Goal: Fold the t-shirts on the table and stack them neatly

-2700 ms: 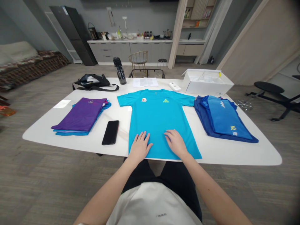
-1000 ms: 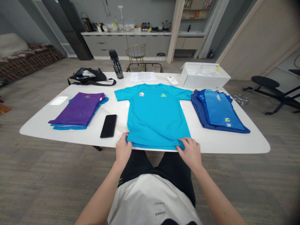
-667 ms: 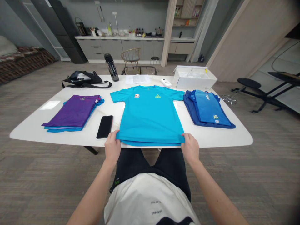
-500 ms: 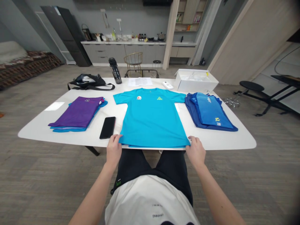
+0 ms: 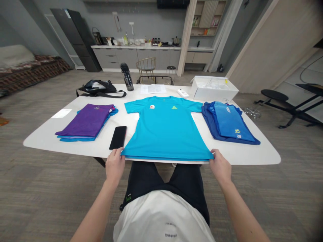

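A bright turquoise T-shirt (image 5: 166, 131) lies flat, front side up, its collar toward the far side of the table and its hem along the near edge. My left hand (image 5: 115, 164) pinches the hem's left corner, close to a black phone (image 5: 118, 137). At the opposite corner of the hem, my right hand (image 5: 220, 166) has its fingers closed on the fabric. Between the two hands the hem is stretched straight. Small chest logos show on the shirt, one red and white, one yellow-green.
On the white table (image 5: 259, 155) a purple folded shirt (image 5: 87, 119) tops a stack at left; folded blue clothes (image 5: 229, 122) lie at right. Farther back are a black waist bag (image 5: 97, 87), a bottle (image 5: 127, 77), papers (image 5: 153, 88), a white remote-like device (image 5: 183, 93) and an open white box (image 5: 213, 90).
My hands have moved apart, left hand leftward and right hand rightward, each keeping its hem corner. The shirt's lower part is now spread wider. The view has shifted slightly.
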Demonstrator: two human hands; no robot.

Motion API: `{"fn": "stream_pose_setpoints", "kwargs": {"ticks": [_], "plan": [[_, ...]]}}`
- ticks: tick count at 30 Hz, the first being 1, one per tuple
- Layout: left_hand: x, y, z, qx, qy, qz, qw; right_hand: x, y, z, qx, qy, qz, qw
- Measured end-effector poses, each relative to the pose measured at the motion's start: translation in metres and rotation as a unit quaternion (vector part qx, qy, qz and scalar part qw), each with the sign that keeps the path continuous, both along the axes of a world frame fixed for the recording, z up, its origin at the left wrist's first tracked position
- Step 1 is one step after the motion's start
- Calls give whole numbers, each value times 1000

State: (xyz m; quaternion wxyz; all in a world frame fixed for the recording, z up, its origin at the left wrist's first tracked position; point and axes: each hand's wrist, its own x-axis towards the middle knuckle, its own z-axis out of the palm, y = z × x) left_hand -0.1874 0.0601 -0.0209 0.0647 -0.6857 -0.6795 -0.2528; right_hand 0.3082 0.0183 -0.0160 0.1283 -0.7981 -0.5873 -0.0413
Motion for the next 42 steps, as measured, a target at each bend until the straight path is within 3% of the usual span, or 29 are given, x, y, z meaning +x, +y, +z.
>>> {"fn": "stream_pose_setpoints", "kwargs": {"ticks": [3, 10, 14, 18, 23, 27, 30, 32, 34, 39, 42], "plan": [[-1, -2, -3, -17, 10, -44, 999, -1, -4, -3, 7, -6, 37, 999], [0, -9, -15, -45, 18, -170, 984, 9, -3, -14, 44, 1, 227, 973], [-3, -13, -13, -34, 14, -180, 983, 13, -8, -21, 70, 53, 217, 972], [-2, -10, -3, 23, -16, -125, 992, 12, -11, -23, 121, 118, 158, 973], [-1, -10, 4, -67, 66, -154, 984, 13, -10, -17, 16, 144, 232, 962], [2, -19, 17, -69, 86, -161, 981, 13, -10, 1, -24, 151, 258, 954], [8, -11, 32, -50, 52, -170, 983, 11, 0, 15, -60, 184, 266, 944], [14, 10, 39, -40, 24, -167, 985, 7, 18, 20, -54, 196, 247, 948], [18, 46, 40, -45, 6, -167, 985, 4, 46, 21, -31, 192, 232, 953], [23, 178, 30, -51, 22, -149, 987, 0, 148, 15, 19, 194, 230, 953], [25, 258, 19, -96, 19, -79, 992, 4, 215, 10, 56, 198, 197, 959]]}}
